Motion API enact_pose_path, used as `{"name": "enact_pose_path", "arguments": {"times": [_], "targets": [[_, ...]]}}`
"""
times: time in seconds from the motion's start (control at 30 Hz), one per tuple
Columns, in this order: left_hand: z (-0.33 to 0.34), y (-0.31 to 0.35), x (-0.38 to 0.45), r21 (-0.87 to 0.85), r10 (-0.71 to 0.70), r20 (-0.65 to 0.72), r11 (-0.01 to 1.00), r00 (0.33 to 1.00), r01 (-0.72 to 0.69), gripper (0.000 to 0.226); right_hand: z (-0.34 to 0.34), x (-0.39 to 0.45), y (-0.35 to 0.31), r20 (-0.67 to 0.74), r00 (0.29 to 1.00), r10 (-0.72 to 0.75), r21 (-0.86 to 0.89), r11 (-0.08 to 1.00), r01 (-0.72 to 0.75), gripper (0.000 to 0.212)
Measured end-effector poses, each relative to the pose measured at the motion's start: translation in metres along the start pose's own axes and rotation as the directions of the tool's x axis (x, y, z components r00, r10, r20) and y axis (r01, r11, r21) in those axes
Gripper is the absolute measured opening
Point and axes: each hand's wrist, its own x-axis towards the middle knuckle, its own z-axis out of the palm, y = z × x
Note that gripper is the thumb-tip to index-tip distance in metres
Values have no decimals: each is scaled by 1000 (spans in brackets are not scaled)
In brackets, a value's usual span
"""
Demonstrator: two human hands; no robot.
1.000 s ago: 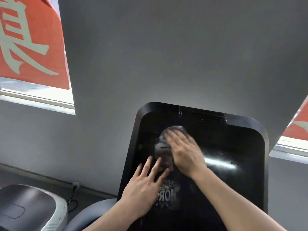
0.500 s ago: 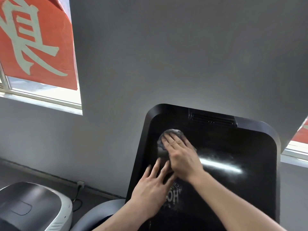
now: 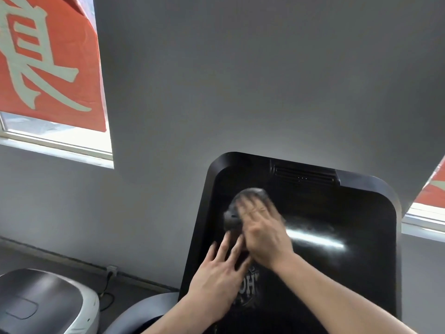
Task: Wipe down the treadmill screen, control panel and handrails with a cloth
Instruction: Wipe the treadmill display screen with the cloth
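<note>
The right hand (image 3: 262, 233), flat and blurred, presses a dark grey cloth (image 3: 250, 203) onto the glossy black treadmill screen (image 3: 337, 268) near its upper left edge. The left hand (image 3: 216, 278) lies open below, empty; bare glass stretches rightward.

Left hand (image 3: 218, 278): bare as I see it, no glove, ring or watch.
Right hand (image 3: 263, 233): bare too, fingers blurred on my feed.
Forearms: both uncovered, no sleeve visible to the frame's lower edge.
</note>
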Motion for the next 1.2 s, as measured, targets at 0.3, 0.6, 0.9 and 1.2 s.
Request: {"name": "enact_pose_path", "arguments": {"times": [0.3,0.6,0.9,1.2], "targets": [[-8,3,-3,-15,-12,27,1000,1000,12,85,-2,16,-11,42,997,-69,18,998,68,57],[-8,4,-4,-22,5,12,1000,1000,-5,80,-5,25,-8,104,970,-220,40,975,217,57],[-29,-15,2,-343,-125,-446,938,886,-40,50,-34,17,-1,185,982,46,366,924,-112,67],[-56,-18,87,-198,-116,-426,980,897,33,58,-66,-10,57,-8,959,283,431,866,-252,53]]}}
